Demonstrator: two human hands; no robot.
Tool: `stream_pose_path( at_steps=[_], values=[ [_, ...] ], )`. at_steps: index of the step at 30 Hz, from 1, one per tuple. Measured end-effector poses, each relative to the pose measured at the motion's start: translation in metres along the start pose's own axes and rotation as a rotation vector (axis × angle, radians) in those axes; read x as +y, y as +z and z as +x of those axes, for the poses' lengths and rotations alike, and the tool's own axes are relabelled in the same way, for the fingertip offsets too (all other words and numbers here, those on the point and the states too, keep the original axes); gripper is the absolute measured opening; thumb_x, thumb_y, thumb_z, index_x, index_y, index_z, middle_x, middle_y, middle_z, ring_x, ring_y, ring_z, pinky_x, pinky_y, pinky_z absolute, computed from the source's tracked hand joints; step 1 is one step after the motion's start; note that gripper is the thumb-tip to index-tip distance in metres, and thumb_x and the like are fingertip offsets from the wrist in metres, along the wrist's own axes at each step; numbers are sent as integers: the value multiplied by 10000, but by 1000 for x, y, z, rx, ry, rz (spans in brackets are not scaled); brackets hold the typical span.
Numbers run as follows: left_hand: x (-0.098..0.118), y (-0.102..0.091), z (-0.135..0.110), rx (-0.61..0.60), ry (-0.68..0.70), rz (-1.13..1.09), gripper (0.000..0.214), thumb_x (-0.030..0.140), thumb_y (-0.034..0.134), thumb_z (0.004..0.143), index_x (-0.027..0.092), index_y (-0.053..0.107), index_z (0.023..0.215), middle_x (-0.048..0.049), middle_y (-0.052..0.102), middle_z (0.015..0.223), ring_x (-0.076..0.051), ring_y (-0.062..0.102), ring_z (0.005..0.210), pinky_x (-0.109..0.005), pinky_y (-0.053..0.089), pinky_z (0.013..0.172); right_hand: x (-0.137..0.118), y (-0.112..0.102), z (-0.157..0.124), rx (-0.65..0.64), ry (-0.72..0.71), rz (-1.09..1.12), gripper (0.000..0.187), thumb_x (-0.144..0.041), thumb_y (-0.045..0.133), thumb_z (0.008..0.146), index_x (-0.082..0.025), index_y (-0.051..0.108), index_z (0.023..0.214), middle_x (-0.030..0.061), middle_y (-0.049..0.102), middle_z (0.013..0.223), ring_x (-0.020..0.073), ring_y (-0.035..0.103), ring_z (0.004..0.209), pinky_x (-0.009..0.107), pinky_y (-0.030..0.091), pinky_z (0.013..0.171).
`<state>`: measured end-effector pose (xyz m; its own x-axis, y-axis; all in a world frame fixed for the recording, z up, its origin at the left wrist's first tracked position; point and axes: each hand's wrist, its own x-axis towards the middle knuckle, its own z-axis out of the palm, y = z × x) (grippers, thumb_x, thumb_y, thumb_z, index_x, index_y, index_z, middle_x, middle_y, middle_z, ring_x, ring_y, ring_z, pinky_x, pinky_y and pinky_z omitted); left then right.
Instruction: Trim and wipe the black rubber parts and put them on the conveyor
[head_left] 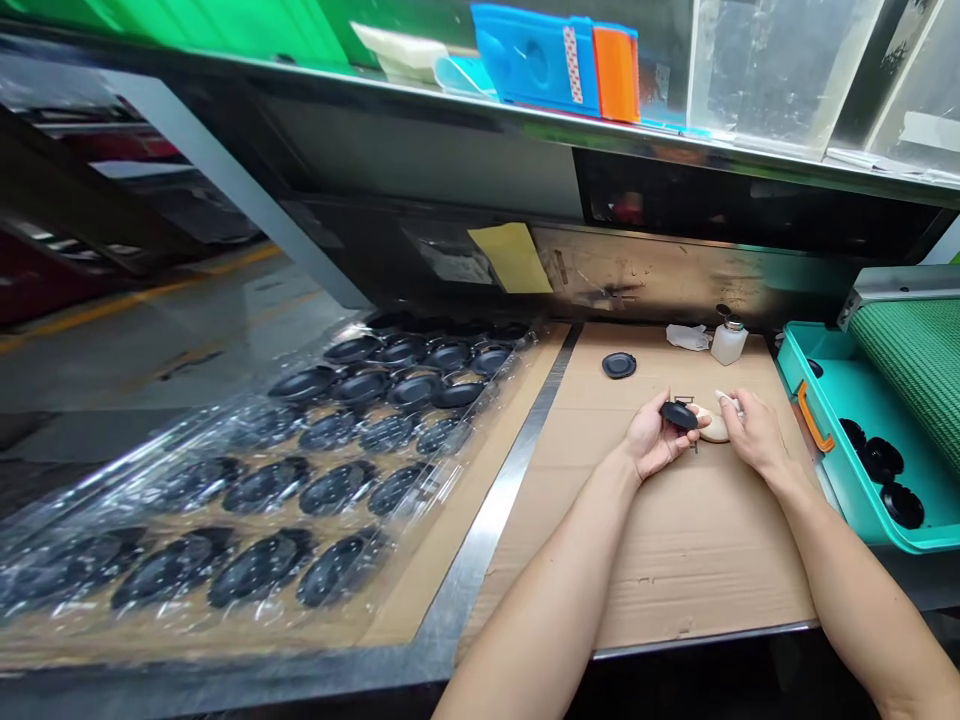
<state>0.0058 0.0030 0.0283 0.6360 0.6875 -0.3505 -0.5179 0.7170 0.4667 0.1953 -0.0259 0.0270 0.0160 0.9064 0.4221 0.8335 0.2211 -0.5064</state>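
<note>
My left hand (652, 440) is closed on a small round black plastic part (679, 415), tilted over the cardboard-covered bench. Just to its right, my right hand (754, 430) pinches a bit of white material (726, 397), perhaps a wipe. Between the hands a cream-coloured rounded object (715, 428) shows in part; I cannot make out what it is. Farther back on the cardboard (645, 580) lies another black part (619, 365). Behind the right hand stand a white pump bottle (728, 341) and a crumpled white wipe (688, 337).
At left, clear plastic trays (420, 480) hold rows of similar black parts. A teal bin (930, 540) with an orange latch (814, 416) holds several black parts at right, beside a green conveyor belt (915, 340). A shelf above carries a blue and orange box (555, 62).
</note>
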Motion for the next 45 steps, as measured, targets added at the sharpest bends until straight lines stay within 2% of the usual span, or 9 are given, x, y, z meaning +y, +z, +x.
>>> stream_pose_path(
  at_steps=[4,8,14,23,29,33,36,40,45],
  values=[
    [-5,4,1,76,-56,148,621,581,228,1014,105,601,872,-154,670,690,-106,480,393,-168,249,291,-13,5,-7,-121,18,169,281,-448,506,973,-212,646,909,-3,687,747,141,581,656,240,390,642],
    [-9,5,3,97,-36,230,638,566,210,1022,105,617,855,-131,653,621,-117,515,386,-165,269,294,-18,3,-9,-189,-1,222,256,-411,526,962,-215,688,986,-5,722,764,144,625,701,237,429,693],
    [-17,2,6,52,22,310,680,640,262,999,109,648,819,-119,649,604,-123,550,401,-178,321,322,-21,-4,-8,-232,-67,111,245,-317,517,960,-219,741,950,22,724,800,163,648,830,241,441,790],
    [-33,9,4,167,166,596,683,714,421,930,119,652,688,-80,624,541,-117,532,367,-216,382,353,-19,-1,-9,-221,-114,-42,247,-262,494,899,-221,733,852,23,682,829,150,600,763,235,404,712],
    [-29,8,-3,101,174,601,673,717,447,918,105,672,749,-88,650,589,-110,533,379,-203,380,343,-18,-9,-8,-274,-67,-8,222,-252,536,833,-235,721,712,-7,700,743,140,597,696,236,389,679],
    [-17,3,-7,123,229,406,629,700,511,902,109,698,1003,-126,727,811,-146,637,553,-236,510,457,-3,-10,-2,-55,13,-48,275,-323,518,884,-216,764,824,46,738,856,173,642,798,247,417,729],
    [-14,3,-9,224,452,420,496,485,764,821,142,688,1171,-122,734,1001,-185,702,820,-286,593,699,14,-11,4,58,100,-119,297,-343,505,897,-213,767,846,57,748,882,191,660,837,260,425,753],
    [-20,14,-16,338,818,513,779,42,889,592,237,645,1306,-86,703,1210,-250,590,1265,-299,496,1030,31,-14,8,67,208,-249,302,-363,505,895,-226,774,897,67,758,939,219,668,869,282,406,724],
    [-29,32,-30,344,864,432,758,25,797,706,265,557,1384,-98,689,1249,-262,501,1380,-324,478,1060,37,-14,10,23,298,-327,331,-378,495,903,-227,784,959,87,757,997,233,669,893,286,392,698]
  ],
)
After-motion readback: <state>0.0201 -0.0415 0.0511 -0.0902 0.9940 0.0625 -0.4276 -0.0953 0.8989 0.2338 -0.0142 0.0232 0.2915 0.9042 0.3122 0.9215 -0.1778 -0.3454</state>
